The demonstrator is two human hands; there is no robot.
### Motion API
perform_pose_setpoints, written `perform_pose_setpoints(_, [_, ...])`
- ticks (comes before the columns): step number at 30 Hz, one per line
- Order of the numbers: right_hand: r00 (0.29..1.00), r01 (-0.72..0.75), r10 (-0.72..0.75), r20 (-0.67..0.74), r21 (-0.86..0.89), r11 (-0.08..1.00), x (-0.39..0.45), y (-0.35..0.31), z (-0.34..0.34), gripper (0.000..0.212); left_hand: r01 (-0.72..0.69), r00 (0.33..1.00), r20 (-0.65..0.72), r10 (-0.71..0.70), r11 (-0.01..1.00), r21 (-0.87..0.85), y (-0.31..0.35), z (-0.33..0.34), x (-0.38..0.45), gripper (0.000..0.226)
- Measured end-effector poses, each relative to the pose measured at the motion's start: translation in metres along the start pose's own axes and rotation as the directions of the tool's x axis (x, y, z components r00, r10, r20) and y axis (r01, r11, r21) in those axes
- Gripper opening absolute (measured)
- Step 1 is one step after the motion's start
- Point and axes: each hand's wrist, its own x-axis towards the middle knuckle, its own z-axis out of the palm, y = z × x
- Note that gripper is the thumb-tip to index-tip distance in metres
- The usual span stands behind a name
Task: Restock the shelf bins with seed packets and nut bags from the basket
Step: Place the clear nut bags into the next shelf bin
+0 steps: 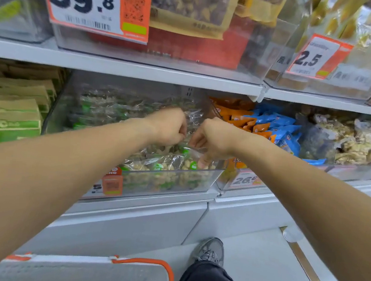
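Nut bags [161,167] lie in the bin [176,180], basket [90,271] below.

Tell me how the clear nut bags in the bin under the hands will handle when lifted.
The clear nut bags look floppy: thin crinkled film around loose nuts, so they would likely sag and shift. The glossy film may be slippery. They lie heaped in the clear bin, so neighbours could slide when one is pulled.

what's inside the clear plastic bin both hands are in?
Clear plastic bin: clear nut bags with green labels, piled to the front wall. Left hand and right hand cover the middle; bin floor hidden.
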Motion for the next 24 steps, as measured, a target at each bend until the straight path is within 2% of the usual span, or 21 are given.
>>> perform_pose_setpoints(2, [0.999, 0.013, -0.013, -0.048, -0.003, 1.000, -0.013, 0.001, 0.003, 0.049, -0.036, 0.996, -0.078, 0.034, 0.999, -0.024, 0.001, -0.006, -0.014, 0.014])
perform_pose_setpoints(4, [0.985, 0.031, -0.028, -0.170, 0.017, 0.999, -0.030, 0.002, 0.009, 0.049, -0.080, 0.983, -0.169, 0.075, 0.997, -0.018, 0.002, -0.010, -0.029, 0.014])
perform_pose_setpoints(7, [0.946, 0.084, -0.049, -0.322, 0.095, 0.992, -0.046, -0.002, 0.018, 0.036, -0.119, 0.973, -0.183, 0.142, 0.984, 0.130, 0.005, -0.008, -0.048, 0.012])
perform_pose_setpoints(10, [0.945, 0.071, -0.027, -0.327, 0.123, 0.990, -0.043, -0.004, 0.026, 0.033, -0.071, 0.995, -0.043, 0.088, 0.950, 0.304, 0.007, 0.000, -0.056, 0.019])
perform_pose_setpoints(12, [0.949, 0.059, -0.015, -0.315, 0.132, 0.989, -0.037, -0.005, 0.027, 0.028, -0.022, 0.999, -0.029, 0.033, 0.943, 0.331, 0.009, 0.005, -0.060, 0.012])
perform_pose_setpoints(13, [0.951, 0.065, -0.022, -0.309, 0.130, 0.989, -0.034, -0.006, 0.026, 0.026, -0.008, 0.998, -0.053, 0.027, 0.945, 0.328, 0.009, 0.007, -0.061, 0.005])
perform_pose_setpoints(16, [0.957, 0.088, -0.059, -0.284, 0.093, 0.992, -0.027, -0.006, 0.025, 0.025, 0.003, 0.995, -0.098, 0.029, 0.951, 0.309, 0.009, 0.009, -0.065, 0.008])
perform_pose_setpoints(20, [0.959, 0.107, -0.090, -0.269, 0.051, 0.993, -0.018, -0.009, 0.029, 0.024, -0.027, 0.994, -0.101, 0.043, 0.988, 0.149, -0.006, 0.010, -0.068, 0.002])
perform_pose_setpoints(24, [0.956, 0.115, -0.099, -0.277, 0.043, 0.992, -0.013, -0.011, 0.035, 0.020, -0.064, 0.989, -0.123, 0.082, 0.988, 0.143, -0.010, 0.013, -0.068, 0.006])
